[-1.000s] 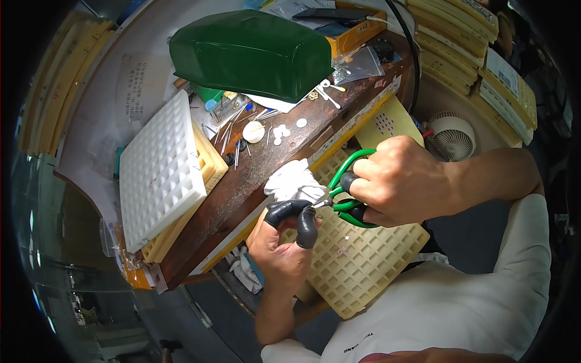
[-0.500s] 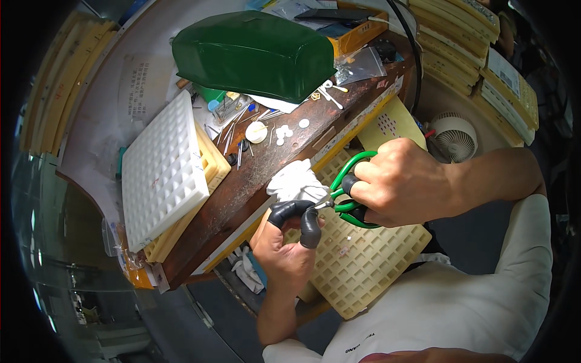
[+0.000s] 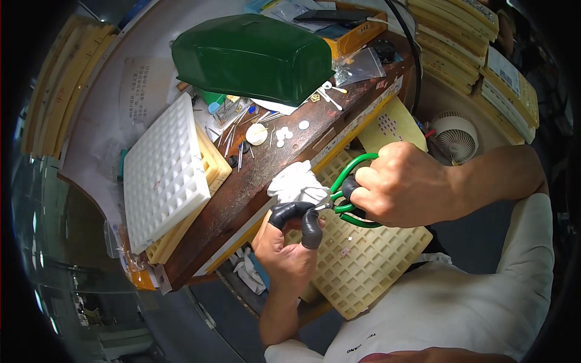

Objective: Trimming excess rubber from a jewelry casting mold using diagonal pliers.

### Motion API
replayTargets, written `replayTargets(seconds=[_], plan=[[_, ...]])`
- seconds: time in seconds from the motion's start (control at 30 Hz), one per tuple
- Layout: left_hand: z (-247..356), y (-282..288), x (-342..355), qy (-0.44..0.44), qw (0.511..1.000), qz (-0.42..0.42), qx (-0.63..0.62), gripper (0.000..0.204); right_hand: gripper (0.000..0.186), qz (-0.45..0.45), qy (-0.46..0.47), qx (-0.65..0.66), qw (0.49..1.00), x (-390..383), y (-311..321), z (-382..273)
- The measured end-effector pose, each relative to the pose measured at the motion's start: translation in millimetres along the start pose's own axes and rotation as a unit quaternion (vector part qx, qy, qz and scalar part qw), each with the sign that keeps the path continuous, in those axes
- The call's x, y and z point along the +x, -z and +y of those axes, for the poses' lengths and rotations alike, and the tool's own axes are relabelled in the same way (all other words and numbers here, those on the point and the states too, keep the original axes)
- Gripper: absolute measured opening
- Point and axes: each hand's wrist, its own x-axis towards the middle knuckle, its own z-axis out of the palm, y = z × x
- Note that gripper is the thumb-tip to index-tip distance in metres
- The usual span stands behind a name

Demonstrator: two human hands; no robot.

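Observation:
My right hand [image 3: 402,184] is closed on a pair of green-handled scissors [image 3: 350,172], with a black finger cot on at least one finger. The short metal blades point left and meet the fingertips of my left hand [image 3: 290,257]. My left thumb and forefinger, both in black finger cots, are pinched together at the blade tips; whatever lies between them is too small to make out. Just beyond the blades a crumpled white cloth [image 3: 296,184] rests at the bench edge. Below both hands is a cream grid tray [image 3: 375,266] with a few tiny pieces on it.
A green lamp shade [image 3: 248,57] hangs over the wooden bench [image 3: 242,187]. White and cream grid trays [image 3: 166,172] lean at its left. Thin metal tools, white discs [image 3: 303,124] and a round white pot [image 3: 256,134] lie there. A small fan [image 3: 455,136] stands right.
The view has shifted slightly. Both hands keep nearly the same place, and the scissors stay against the left fingertips.

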Motion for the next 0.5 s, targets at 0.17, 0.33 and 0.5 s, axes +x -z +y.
replayTargets(seconds=[0.17,0.33,0.5], plan=[[-1,-3,-2,0.011,1.0,0.013,-0.005,0.011,0.013,0.015,-0.004,0.001,1.0,-1,-4,-1],[-3,-3,-3,0.038,0.999,0.029,-0.014,0.015,0.013,0.02,-0.029,0.039,0.999,-2,-11,-2],[-8,-3,-6,0.053,0.997,0.048,-0.02,0.023,0.017,0.043,-0.091,0.16,0.982,-7,-17,1]])
